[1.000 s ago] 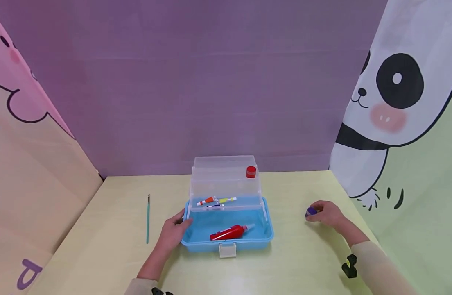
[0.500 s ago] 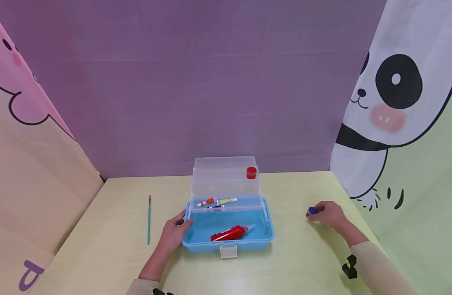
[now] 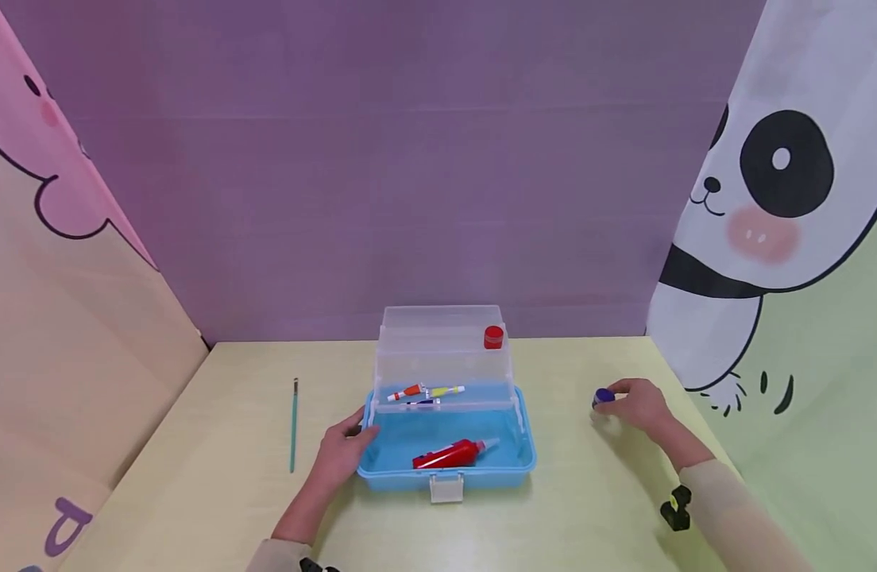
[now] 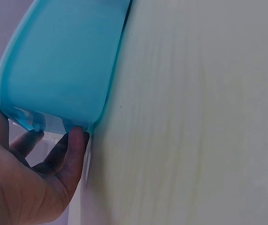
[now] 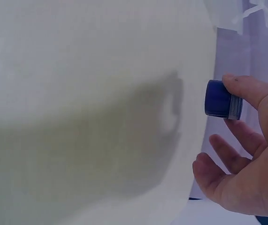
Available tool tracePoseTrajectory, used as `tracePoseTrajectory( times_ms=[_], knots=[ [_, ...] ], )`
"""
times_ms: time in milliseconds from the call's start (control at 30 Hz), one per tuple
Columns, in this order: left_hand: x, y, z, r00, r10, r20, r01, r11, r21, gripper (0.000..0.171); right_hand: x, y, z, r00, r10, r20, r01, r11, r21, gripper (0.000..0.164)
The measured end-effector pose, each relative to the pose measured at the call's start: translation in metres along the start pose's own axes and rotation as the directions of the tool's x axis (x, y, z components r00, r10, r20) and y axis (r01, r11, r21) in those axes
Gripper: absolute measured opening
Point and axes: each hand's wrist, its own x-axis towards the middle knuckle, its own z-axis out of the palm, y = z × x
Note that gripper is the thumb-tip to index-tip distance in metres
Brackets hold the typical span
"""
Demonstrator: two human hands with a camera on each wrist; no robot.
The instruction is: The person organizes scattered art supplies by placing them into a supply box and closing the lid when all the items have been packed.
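A light blue storage box (image 3: pixel 396 481) stands mid-table, its clear lid raised at the back. My left hand (image 3: pixel 341 457) grips the box's left wall; in the left wrist view, its fingers lie against the blue side. In the box is a red squeeze bottle (image 3: pixel 449 455) with a pale nozzle. Small orange (image 3: pixel 406 392) and yellow tubes (image 3: pixel 446 391) and a dark-marked one lie toward the rear. A red-capped jar (image 3: pixel 493 338) sits by the lid's upper right. My right hand (image 3: pixel 639 409) pinches a small blue paint jar (image 5: pixel 217 99) between thumb and finger, lifted off the tabletop.
A teal paintbrush (image 3: pixel 293 425) lies left of the box on the pale wooden table (image 3: pixel 217 477). Behind the table hangs a purple backdrop (image 3: pixel 410 159), with printed panels on both sides. A white latch (image 3: pixel 446 488) juts from the box's front.
My right hand has raised the blue paint jar slightly off the table. The left hand keeps its grip on the box. The whole head view has shifted a little.
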Motion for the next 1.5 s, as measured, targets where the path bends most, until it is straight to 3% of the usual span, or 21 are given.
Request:
tracePoseTrajectory(
  times_ms=[367, 700, 1267, 1500],
  knots=[
    [0.002, 0.001, 0.001, 1.0, -0.004, 0.004, 0.004, 1.0, 0.01, 0.061, 0.015, -0.055, -0.023, 0.999, -0.046, -0.012, 0.046, 0.998, 0.047, 0.056],
    [0.002, -0.003, 0.003, 1.0, -0.026, 0.005, 0.026, 0.999, 0.018, 0.062, 0.025, -0.101, -0.028, 0.998, -0.056, 0.013, 0.054, 0.993, 0.106, 0.054],
    [0.001, -0.001, -0.003, 0.999, -0.035, -0.004, 0.035, 0.999, 0.01, 0.064, 0.044, -0.159, -0.031, 0.998, -0.067, 0.009, 0.065, 0.984, 0.168, 0.055],
    [0.001, -0.002, -0.001, 1.0, -0.024, 0.005, 0.024, 1.0, 0.001, 0.063, 0.046, -0.17, -0.025, 0.998, -0.057, 0.007, 0.054, 0.977, 0.208, 0.053]
  ],
)
